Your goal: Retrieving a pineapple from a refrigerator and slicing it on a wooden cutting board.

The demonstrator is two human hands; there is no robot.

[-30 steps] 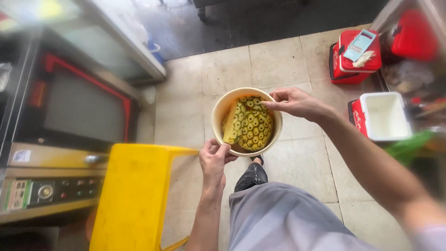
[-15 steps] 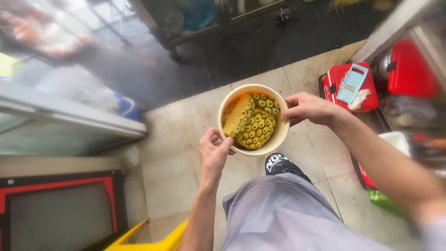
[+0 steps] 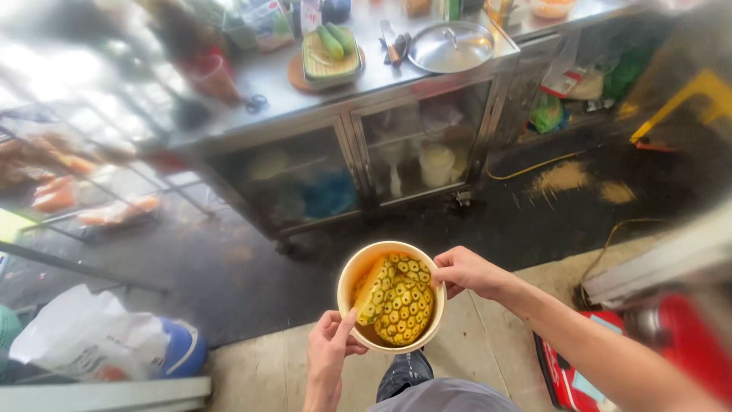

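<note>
A round cream-coloured plastic bowl (image 3: 392, 305) is being held over the floor by both hands, just in front of the person's body. The left hand (image 3: 329, 345) is being closed on the near left edge of the rim, with the thumb laid against the rim and the fingers curled underneath. The right hand (image 3: 467, 270) is being closed on the right edge of the rim, the thumb on top and the fingers wrapped around the outside wall. Inside the bowl, pieces of peeled yellow pineapple (image 3: 398, 297), marked with rows of dark eyes, are being carried; one wedge is leaning against the left inner wall and a larger piece is filling the middle.

Below the bowl, a dark shoe (image 3: 404, 371) is being seen on the pale tiled floor (image 3: 488, 343), with grey trousers (image 3: 446, 397) at the bottom edge. Beyond the tiles, a stainless steel desk with glass-fronted cupboards (image 3: 396, 145) is standing well apart from the hands. On its top, a round metal pan lid (image 3: 451, 46) and a round wooden board bearing a tray of green vegetables (image 3: 329, 55) are lying. A white plastic bag (image 3: 84, 336) is lying at the lower left, and a red box (image 3: 572, 374) is lying on the floor to the right.
</note>
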